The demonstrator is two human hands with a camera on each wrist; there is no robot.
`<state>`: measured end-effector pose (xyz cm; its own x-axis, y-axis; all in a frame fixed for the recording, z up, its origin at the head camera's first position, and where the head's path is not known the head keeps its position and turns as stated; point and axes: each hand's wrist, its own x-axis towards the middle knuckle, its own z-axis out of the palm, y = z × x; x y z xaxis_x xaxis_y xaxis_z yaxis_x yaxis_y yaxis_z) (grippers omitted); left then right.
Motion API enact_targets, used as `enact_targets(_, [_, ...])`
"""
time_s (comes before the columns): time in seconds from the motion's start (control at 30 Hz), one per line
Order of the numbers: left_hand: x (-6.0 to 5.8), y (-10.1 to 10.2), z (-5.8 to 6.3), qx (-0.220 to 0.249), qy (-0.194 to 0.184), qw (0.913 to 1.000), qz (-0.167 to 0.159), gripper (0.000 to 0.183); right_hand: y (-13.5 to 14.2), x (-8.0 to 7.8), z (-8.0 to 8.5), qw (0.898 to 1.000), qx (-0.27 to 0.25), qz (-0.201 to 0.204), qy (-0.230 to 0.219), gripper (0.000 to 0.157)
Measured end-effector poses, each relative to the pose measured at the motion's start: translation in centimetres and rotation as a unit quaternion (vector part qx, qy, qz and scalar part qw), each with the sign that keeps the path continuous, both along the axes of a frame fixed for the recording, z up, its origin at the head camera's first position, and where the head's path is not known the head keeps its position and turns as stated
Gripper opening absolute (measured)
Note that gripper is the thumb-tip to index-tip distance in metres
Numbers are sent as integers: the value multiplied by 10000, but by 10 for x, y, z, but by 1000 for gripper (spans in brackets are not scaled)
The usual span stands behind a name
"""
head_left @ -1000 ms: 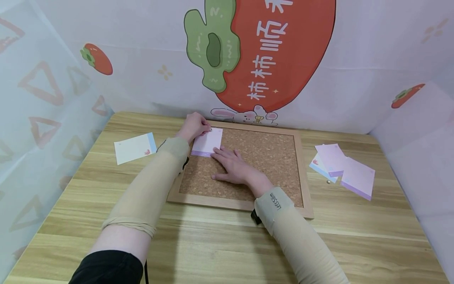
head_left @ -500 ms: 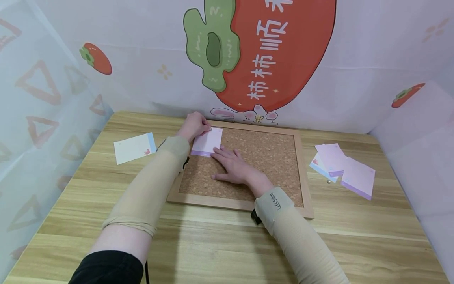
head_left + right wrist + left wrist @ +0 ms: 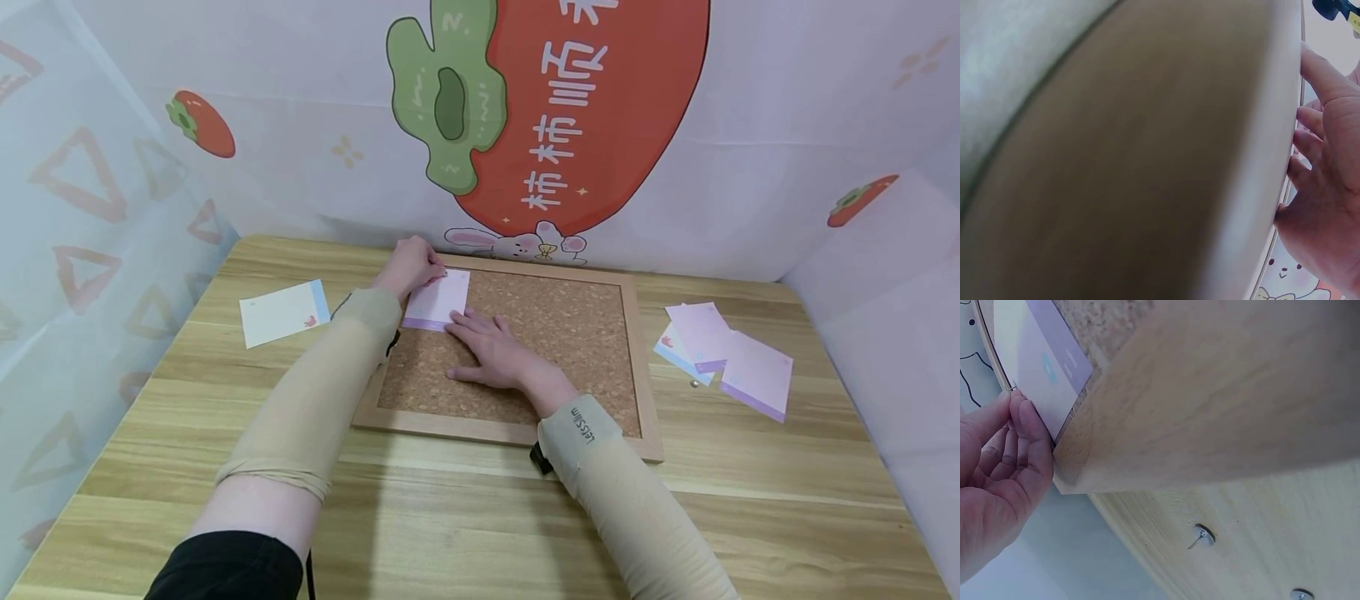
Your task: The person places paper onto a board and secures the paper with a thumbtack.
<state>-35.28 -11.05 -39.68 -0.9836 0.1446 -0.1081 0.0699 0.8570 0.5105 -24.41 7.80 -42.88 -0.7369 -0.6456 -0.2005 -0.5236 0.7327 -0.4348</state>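
A framed corkboard (image 3: 558, 342) lies on the wooden table. At its upper left corner is a white-and-lilac note sheet (image 3: 441, 292), its purple strip toward the person. My left hand (image 3: 411, 265) is at the sheet's far edge, thumb and forefinger pinching a small thumbtack, of which only a thin metal bit shows by the fingertips in the left wrist view. There, the same sheet (image 3: 1032, 359) lies beside the left hand (image 3: 1007, 456). My right hand (image 3: 498, 354) rests on the cork with fingers spread, fingertips at the sheet's lower right corner.
A white sheet with a blue strip (image 3: 283, 314) lies left of the board. On the right, several note sheets (image 3: 757, 375) overlap near a small silver piece (image 3: 694, 384). Thumbtacks (image 3: 1205, 535) lie on the table in the left wrist view. A printed backdrop (image 3: 300, 150) stands behind.
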Motion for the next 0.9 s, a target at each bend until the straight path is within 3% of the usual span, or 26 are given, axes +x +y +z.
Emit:
enact_targets(0.53, [-2, 3, 1, -152, -170, 9997, 7, 21, 1, -1, 0, 10000, 35, -27, -79, 76])
enact_targets(0.9, [-9, -8, -6, 323, -509, 9977, 313, 18, -1, 0, 0, 10000, 7, -23, -47, 76])
